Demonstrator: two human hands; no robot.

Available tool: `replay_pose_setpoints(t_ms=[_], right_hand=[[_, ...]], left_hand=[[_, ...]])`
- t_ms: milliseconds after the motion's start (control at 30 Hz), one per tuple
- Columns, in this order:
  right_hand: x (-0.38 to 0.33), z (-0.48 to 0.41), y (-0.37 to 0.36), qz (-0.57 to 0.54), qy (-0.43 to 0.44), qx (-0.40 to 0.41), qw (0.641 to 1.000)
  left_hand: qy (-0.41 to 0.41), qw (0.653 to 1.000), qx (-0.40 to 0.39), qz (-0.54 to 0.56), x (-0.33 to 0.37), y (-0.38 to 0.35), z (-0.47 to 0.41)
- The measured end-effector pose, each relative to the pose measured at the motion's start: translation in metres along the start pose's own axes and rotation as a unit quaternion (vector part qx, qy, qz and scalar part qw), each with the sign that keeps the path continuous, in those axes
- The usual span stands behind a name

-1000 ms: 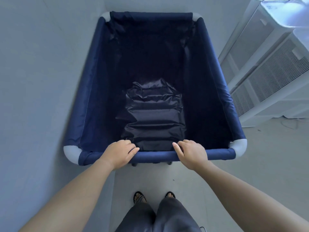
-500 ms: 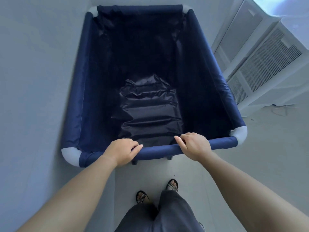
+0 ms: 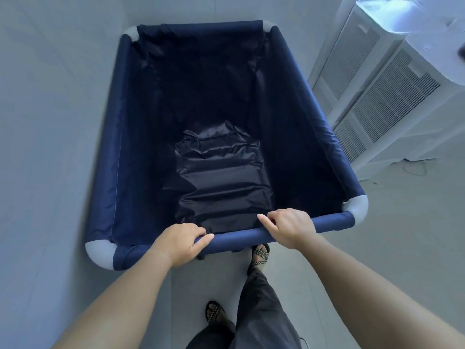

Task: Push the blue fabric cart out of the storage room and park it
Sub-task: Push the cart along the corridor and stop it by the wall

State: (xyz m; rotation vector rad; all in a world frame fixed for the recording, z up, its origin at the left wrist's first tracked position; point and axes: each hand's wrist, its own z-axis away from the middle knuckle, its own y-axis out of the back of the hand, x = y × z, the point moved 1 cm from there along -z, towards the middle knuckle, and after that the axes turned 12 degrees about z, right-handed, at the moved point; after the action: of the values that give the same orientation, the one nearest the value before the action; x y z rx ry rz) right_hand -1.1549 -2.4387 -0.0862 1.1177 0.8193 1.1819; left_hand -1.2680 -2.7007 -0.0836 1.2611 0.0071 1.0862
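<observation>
The blue fabric cart [image 3: 120, 152] fills the middle of the head view, a deep navy bin with grey rounded corners and a wrinkled dark lining at the bottom. Its left side runs close along a grey wall. My left hand [image 3: 180, 244] grips the near padded rail left of centre. On the same rail, right of centre, my right hand [image 3: 289, 226] is wrapped with the thumb pointing inward. The rail tilts, its right end farther from me.
A grey wall [image 3: 50, 147] stands tight against the cart's left side. Two white louvred appliance units [image 3: 377, 102] stand to the right, with a thin cable on the floor [image 3: 415, 170] near them. My sandalled feet [image 3: 260, 254] step on the grey floor behind the cart.
The cart has swung so its near right corner sits farther from me. My right foot has stepped forward under the rail. Both hands keep their grip.
</observation>
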Motion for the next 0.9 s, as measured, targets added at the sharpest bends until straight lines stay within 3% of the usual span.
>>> replay_pose_setpoints(t_ms=[333, 900], right_hand=[[0.0, -0.007, 0.0, -0.004, 0.013, -0.083, 0.996], [-0.015, -0.008, 0.008, -0.002, 0.004, -0.03, 1.0]], left_hand=[[0.003, 0.999, -0.034, 0.017, 0.001, 0.004, 0.0], [-0.007, 0.999, -0.037, -0.002, -0.007, 0.015, 0.004]])
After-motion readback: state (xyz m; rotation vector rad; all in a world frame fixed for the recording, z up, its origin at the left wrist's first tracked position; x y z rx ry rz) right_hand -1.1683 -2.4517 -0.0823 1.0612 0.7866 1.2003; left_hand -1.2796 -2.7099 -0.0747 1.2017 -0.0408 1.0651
